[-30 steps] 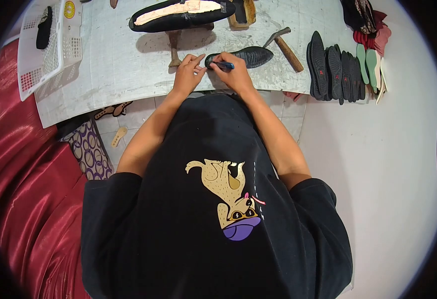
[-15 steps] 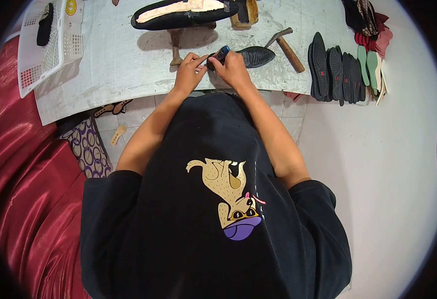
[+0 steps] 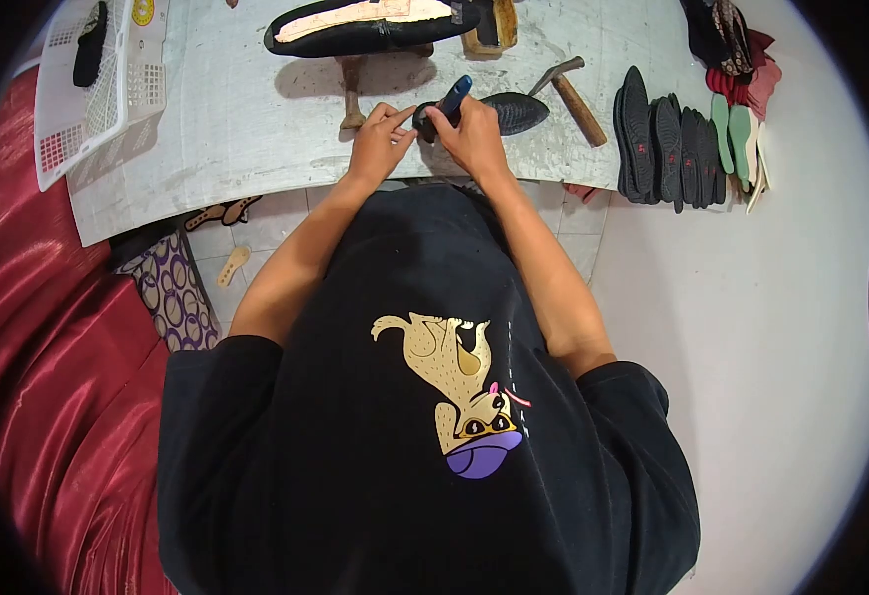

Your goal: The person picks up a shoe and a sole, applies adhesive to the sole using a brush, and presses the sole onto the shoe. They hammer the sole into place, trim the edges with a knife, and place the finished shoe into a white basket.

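A black shoe sole (image 3: 521, 114) lies across the table near its front edge, ridged at the toe end, with its middle hidden behind my right hand. My right hand (image 3: 474, 139) is closed around a dark blue pen-like tool (image 3: 458, 91) held at a slant over the heel end; its tip is hidden. At the heel's left edge, my left hand (image 3: 380, 147) is closed, its fingertips pinching the sole. A hammer (image 3: 577, 107) with a wooden handle rests to the right of the toe.
Behind my hands a black shoe form (image 3: 375, 42) sits on a stand (image 3: 351, 94), beside a yellowish container (image 3: 494, 30). A white basket (image 3: 122, 119) stands at the left. Several black soles (image 3: 664, 149) and green insoles (image 3: 740, 134) line the right edge of the table (image 3: 216, 149).
My right hand has shifted slightly right and the blue tool stands out more above it. More of the heel end shows between my hands. My left hand stays nearly in place.
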`<state>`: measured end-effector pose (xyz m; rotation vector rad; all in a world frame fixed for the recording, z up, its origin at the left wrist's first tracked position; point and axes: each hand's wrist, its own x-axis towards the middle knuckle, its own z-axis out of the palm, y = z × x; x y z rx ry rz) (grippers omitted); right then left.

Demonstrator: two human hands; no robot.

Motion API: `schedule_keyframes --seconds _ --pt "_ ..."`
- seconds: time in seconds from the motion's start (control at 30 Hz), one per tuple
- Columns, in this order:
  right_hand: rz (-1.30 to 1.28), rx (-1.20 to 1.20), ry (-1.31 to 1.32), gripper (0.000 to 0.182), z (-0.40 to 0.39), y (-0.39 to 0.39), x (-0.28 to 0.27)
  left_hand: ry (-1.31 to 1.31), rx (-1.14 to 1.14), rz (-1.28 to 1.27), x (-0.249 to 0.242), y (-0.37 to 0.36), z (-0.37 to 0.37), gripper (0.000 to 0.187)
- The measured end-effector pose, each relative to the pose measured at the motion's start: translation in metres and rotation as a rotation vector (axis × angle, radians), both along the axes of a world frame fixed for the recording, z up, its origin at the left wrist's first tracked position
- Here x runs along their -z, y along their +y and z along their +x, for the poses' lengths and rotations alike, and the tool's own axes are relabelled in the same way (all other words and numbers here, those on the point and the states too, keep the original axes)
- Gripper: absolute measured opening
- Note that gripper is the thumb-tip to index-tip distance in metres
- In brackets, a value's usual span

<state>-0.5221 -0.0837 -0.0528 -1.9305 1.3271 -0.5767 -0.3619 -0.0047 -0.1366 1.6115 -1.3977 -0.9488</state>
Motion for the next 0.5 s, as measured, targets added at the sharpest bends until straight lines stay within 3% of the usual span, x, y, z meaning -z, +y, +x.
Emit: schedule_keyframes --seconds 0.1,0.33,0.5 --pt "-0.045 0.036 -0.124 0.023 0.001 0.004 0.007 -0.026 0.012 0.031 -0.001 0.0 0.001 0.042" --pt "-0.041 -0.019 -0.02 0.023 -0.02 0.014 0.017 -0.089 0.015 0.015 -0.01 -0.002 -0.001 0.04" --pt "0.004 0.224 0.001 0.02 -0.062 0.008 0.01 -0.11 0.014 0.001 -0.01 -0.003 -0.001 0.04"
